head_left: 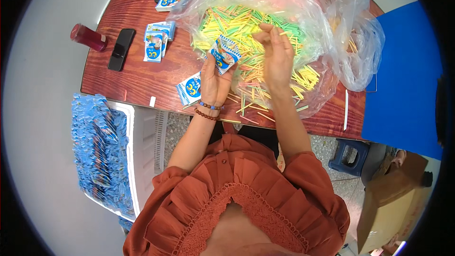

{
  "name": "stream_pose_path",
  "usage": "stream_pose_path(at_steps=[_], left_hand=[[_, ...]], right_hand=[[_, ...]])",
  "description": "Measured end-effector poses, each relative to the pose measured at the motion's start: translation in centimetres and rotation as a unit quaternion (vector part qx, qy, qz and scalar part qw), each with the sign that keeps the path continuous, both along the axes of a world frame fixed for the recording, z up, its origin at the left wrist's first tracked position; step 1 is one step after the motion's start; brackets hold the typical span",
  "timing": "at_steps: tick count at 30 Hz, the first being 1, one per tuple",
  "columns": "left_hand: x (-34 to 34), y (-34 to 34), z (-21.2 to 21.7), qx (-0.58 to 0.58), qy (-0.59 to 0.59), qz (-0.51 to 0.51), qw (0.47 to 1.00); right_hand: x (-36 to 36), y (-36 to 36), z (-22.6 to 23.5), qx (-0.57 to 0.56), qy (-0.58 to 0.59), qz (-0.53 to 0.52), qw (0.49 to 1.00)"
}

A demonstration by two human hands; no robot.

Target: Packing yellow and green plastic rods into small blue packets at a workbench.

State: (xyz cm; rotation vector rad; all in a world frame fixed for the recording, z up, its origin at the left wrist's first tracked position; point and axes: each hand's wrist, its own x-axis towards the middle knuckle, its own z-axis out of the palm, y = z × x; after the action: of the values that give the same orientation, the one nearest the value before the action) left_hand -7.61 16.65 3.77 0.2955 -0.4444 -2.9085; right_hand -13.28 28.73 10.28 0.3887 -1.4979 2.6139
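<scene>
In my left hand (217, 83) a small blue-and-white packet (224, 55) is gripped between thumb and fingers, tilted up at the edge of a heap of sticks. Another such packet (190, 89) lies on the table beside that wrist. My right hand (278, 52) hovers over the heap with its fingers curled in. A pale yellow stick shows by its fingertips, but whether they pinch it is unclear. The heap of thin yellow, green and orange sticks (237, 26) rests in a spread-open clear plastic bag (308, 23). Several loose sticks (251, 109) lie near the table's front edge.
On the wooden table (137, 80) are a stack of packets (156, 42), a black phone (121, 50) and a red bottle (89, 37). More packets (173, 1) sit farther back. A white foam box (133, 161) full of blue packets stands left; a cardboard box (391, 204) and blue stool (350, 158) are right.
</scene>
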Motion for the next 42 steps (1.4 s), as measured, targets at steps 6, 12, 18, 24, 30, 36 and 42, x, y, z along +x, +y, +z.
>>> stream_pose_path(at_steps=[6, 12, 18, 24, 30, 36, 42], left_hand=[[-0.1, -2.1, -0.6, -0.039, 0.019, 0.037, 0.998], [1.3, -5.4, 0.1, -0.023, 0.023, 0.084, 0.996], [3.2, -12.4, -2.0, -0.214, -0.039, 0.189, 0.958], [2.4, -18.9, -3.5, -0.479, -0.188, 0.326, 0.793], [1.6, -17.2, -5.3, -0.848, -0.248, 0.205, 0.420], [1.8, -17.8, -5.6, -0.863, -0.293, 0.189, 0.365], [1.4, -17.2, -4.7, -0.843, -0.277, 0.259, 0.381]], right_hand=[[3.2, -1.2, -1.0, 0.271, -0.043, 0.104, 0.956], [3.0, -6.2, -0.9, 0.360, 0.053, 0.105, 0.925], [-0.1, -11.9, -3.2, 0.394, 0.108, 0.166, 0.897], [-2.3, -21.1, -7.0, 0.280, -0.020, 0.271, 0.921], [-4.5, -20.3, -8.1, 0.437, -0.008, 0.201, 0.877], [-2.1, -9.0, -2.7, 0.719, 0.127, -0.003, 0.684], [-3.4, 0.7, -3.9, 0.698, 0.285, -0.159, 0.638]])
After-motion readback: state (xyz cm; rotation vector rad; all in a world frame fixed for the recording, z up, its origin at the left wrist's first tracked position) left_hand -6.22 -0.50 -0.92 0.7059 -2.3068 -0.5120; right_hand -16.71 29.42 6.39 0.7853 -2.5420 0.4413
